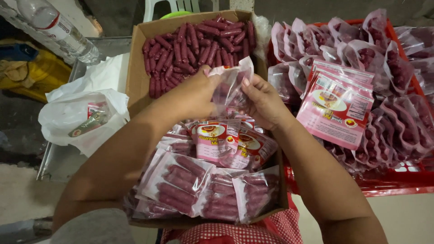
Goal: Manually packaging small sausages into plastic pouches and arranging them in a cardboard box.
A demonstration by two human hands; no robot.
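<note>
Both hands meet over the middle of a cardboard box (135, 68), and between them they hold a small clear plastic pouch (231, 81) with a pink printed face. The left hand (192, 97) pinches the pouch's left edge with curled fingers, while the right hand (262, 101) grips its right side, thumb up near the top edge, so both are closed narrowly on the same pouch. The pouch stands roughly upright between the fingertips, its long axis running up and away from the person, its mouth at the far end; whether anything is inside it cannot be told. Straight beyond the hands, in the far half of the box, lies a heap of loose red sausages (194, 45), most of them lying lengthwise away from the person, and the left hand is slightly the nearer to them. Below the wrists, in the near half of the box, lie filled pouches of sausages (181, 180) and a few flat printed ones. To the right of the right hand a red crate (402, 185) holds many more filled pouches, with a stack of empty pink pouches (337, 108) resting on top. Off to the left of the left arm lie a white plastic bag (77, 117) and, further off, a clear water bottle (58, 29).
</note>
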